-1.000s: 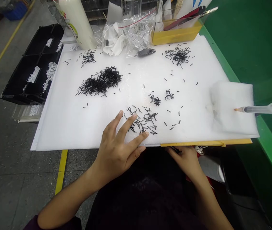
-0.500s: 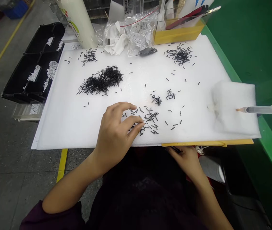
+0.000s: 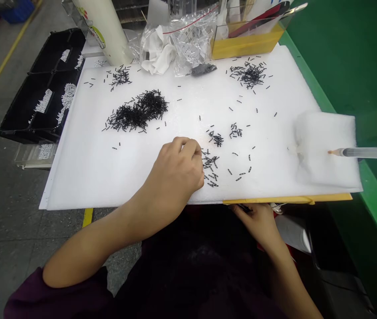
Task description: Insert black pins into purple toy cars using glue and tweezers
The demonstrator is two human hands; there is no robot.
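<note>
My left hand (image 3: 182, 166) is closed over the white foam sheet (image 3: 85, 177), palm down with bent fingers. Its fingertips are hidden behind the hand, so what they pinch, if anything, does not show. Just right of it lies a loose scatter of small black rod-like pieces (image 3: 212, 163). Two little clusters of the same pieces, one a small cluster (image 3: 216, 139), are a bit farther back. My right hand (image 3: 257, 219) is curled at the front edge, under the yellow strip (image 3: 275, 200); its fingertips and anything in them are mostly hidden.
A large heap of black pieces (image 3: 138, 110) lies back left. A white foam block (image 3: 328, 133) with a brown-tipped syringe (image 3: 364, 153) is at the right. Behind stand a bottle (image 3: 108, 35), a plastic bag (image 3: 195, 44) and a yellow box (image 3: 246, 44). A black tray (image 3: 25, 99) is left.
My left hand has moved slightly right and turned over more, its fingers curling in from a looser pinch. My right hand keeps its place. The view has shifted a little.
</note>
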